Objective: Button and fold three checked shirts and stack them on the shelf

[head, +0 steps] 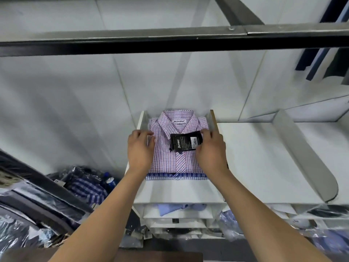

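Observation:
A folded pink-and-purple checked shirt (170,156) lies collar-away in a narrow compartment of the white shelf (175,191). It rests on a folded blue checked shirt (177,176), of which only the front edge shows. A black hang tag (186,141) lies on the pink shirt's chest. My left hand (140,150) grips the shirt's left edge, thumb on top. My right hand (210,151) holds the right side, its fingertips touching the tag.
White dividers (214,121) wall the compartment on both sides. A wider shelf bay (255,157) lies to the right. A dark metal rail (170,42) crosses overhead. Bagged shirts (85,186) pile up at lower left, and lower shelves hold a light blue shirt (179,208).

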